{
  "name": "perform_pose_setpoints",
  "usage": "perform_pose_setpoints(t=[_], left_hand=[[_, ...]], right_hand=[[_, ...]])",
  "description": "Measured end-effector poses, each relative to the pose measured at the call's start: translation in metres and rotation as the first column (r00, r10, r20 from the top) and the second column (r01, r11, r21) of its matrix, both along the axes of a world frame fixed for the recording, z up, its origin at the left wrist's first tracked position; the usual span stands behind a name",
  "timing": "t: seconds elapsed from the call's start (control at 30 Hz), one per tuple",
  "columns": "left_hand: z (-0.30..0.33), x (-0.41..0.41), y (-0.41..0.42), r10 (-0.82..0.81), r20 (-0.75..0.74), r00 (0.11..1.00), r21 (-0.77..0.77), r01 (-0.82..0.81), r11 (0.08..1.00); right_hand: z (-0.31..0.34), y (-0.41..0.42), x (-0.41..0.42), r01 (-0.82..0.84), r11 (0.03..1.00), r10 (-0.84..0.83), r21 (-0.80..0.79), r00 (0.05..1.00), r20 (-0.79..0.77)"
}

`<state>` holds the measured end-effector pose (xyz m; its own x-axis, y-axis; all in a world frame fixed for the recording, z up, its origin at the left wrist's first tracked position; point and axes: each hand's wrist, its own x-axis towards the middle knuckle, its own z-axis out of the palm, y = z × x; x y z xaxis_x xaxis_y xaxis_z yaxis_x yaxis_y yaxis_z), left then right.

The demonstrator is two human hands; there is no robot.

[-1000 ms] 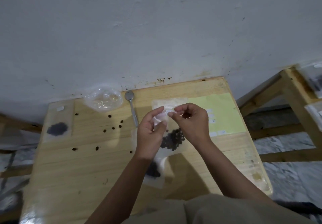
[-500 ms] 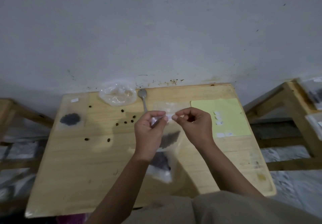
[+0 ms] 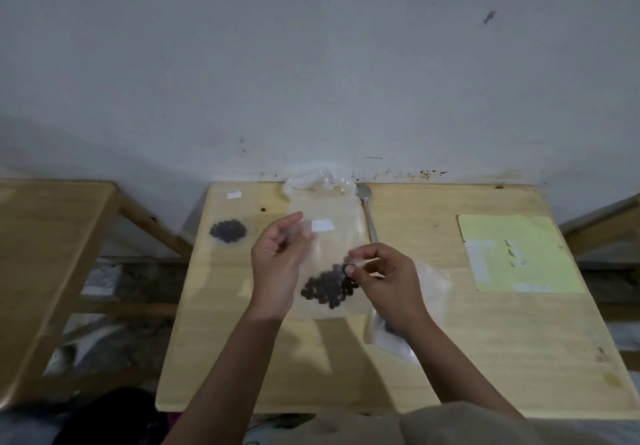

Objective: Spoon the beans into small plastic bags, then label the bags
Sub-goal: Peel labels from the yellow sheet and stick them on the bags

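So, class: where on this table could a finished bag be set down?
Bare wood lies along the near edge of the table, and between the spoon and yellow label sheet. The middle is crowded: both hands, the labelled bag, another bag.

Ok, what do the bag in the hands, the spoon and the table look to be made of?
Bag: thin clear plastic film, probably; the beans and tabletop show through it. Spoon: looks like metal, grey with a dull shine, though blurred. Table: pale wood or wood laminate, smooth, with faint lengthwise grain; which of the two cannot be told.
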<state>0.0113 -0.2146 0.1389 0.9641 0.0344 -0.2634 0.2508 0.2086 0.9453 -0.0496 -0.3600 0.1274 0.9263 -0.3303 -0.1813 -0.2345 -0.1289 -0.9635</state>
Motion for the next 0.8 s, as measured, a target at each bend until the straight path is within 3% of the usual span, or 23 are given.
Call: perform_pose_setpoints(t=[0.07,0.17,0.37,0.5,0.63,0.8], left_hand=[[-0.01,0.014,0.033,-0.058,-0.013,0.998,0.134,0.059,0.989],[-0.029,0.03,0.079,-0.161,-0.084,0.983,0.396,0.182,0.9],[-0.069,0.075,0.141,-0.215,-0.168,0.962,0.629,0.272,0.728],[-0.083,0.116,0.158,-0.231,-0.177,0.957,0.745,0.284,0.603],[-0.102,0.136,0.16,-0.3,-0.211,0.93,0.799,0.342,0.496],[-0.117,0.144,0.163,-0.301,-0.207,0.931,0.842,0.327,0.43]], right_hand=[[-0.008,0.027,0.018,0.024,1.0,-0.024,0.013,1.0,0.002],[-0.025,0.067,0.055,0.077,0.995,-0.075,0.056,0.997,-0.034],[-0.063,0.133,0.129,0.001,0.995,-0.016,-0.095,0.988,-0.156],[-0.082,0.157,0.167,-0.12,0.963,0.054,-0.243,0.963,-0.263],[-0.1,0.162,0.188,-0.3,0.846,0.124,-0.44,0.914,-0.385],[-0.107,0.167,0.197,-0.326,0.839,0.111,-0.435,0.886,-0.45]])
